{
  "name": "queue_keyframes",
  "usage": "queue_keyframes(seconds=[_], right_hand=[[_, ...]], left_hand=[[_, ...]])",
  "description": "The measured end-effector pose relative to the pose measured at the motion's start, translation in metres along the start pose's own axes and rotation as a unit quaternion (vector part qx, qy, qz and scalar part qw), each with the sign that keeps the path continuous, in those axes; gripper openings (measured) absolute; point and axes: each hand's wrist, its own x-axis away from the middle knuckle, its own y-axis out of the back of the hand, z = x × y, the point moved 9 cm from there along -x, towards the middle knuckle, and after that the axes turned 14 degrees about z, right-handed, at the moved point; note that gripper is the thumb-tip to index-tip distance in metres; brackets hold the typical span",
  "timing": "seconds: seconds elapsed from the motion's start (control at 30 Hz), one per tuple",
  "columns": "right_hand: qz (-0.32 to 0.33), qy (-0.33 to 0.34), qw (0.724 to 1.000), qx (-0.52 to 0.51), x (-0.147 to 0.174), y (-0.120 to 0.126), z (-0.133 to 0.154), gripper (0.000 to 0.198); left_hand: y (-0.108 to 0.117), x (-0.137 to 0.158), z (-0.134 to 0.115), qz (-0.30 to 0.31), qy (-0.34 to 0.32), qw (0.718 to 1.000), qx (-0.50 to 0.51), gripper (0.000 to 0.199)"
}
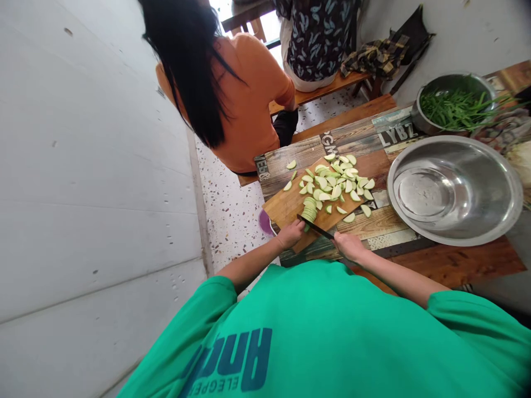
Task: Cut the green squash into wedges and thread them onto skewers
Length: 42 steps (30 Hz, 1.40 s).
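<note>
My right hand (349, 245) is wrapped round the handle of a dark-bladed knife (318, 228). Its blade crosses the near end of a sliced zucchini (309, 210), whose pale green slices still stand close together in a row. The fingers of my left hand (291, 234) are bent and pressed together at that same end, beside the knife tip, holding the zucchini. Both lie over a wooden cutting board (279, 209) set at an angle. Loose half-moon zucchini slices (336, 182) are heaped on its far side, and several have spilled onto the table.
A wide steel basin (427, 190) stands right of the board on the patterned table (384, 221). Behind it, a metal pot (425, 119) holds long green leaves (458, 105). A person in orange (249, 94) sits on a bench just ahead; another person (317, 44) sits farther back. A wall (95, 166) runs along the left.
</note>
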Motion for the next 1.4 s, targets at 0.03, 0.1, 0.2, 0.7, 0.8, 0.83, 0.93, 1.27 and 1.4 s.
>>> queue_keyframes(seconds=[0.03, 0.1, 0.2, 0.7, 0.8, 0.83, 0.93, 1.27, 1.4], right_hand=[[0.002, 0.0, 1.0, 0.0, -0.001, -0.001, 0.0, 0.034], [-0.002, 0.001, 1.0, 0.002, 0.0, 0.001, 0.0, 0.034], [-0.019, 0.005, 1.0, 0.006, 0.009, 0.008, -0.001, 0.034], [0.0, -0.005, 1.0, 0.013, 0.005, -0.004, 0.005, 0.033], [0.006, -0.004, 1.0, 0.011, -0.001, -0.008, 0.004, 0.033], [0.004, -0.002, 1.0, 0.011, 0.0, -0.008, 0.004, 0.033], [-0.01, 0.005, 1.0, 0.012, 0.009, -0.002, 0.003, 0.034], [-0.021, 0.004, 1.0, 0.018, 0.027, 0.007, 0.005, 0.033], [-0.004, -0.004, 1.0, 0.017, 0.024, 0.004, 0.004, 0.036]], left_hand=[[0.001, 0.0, -0.001, -0.001, -0.005, 1.0, -0.003, 0.038], [0.002, 0.002, -0.002, -0.005, -0.008, 1.0, 0.004, 0.038], [0.003, 0.005, 0.002, -0.009, 0.002, 1.0, 0.028, 0.034], [-0.008, 0.005, 0.006, 0.0, -0.031, 0.998, 0.046, 0.034], [-0.002, 0.008, 0.006, -0.027, -0.03, 0.997, 0.071, 0.035], [0.0, 0.009, 0.006, -0.032, -0.032, 0.996, 0.074, 0.035], [-0.002, 0.01, 0.003, -0.018, -0.049, 0.997, 0.049, 0.034], [-0.006, 0.013, 0.002, -0.017, -0.048, 0.998, 0.025, 0.035], [-0.01, 0.011, 0.004, -0.008, -0.036, 0.999, 0.04, 0.035]])
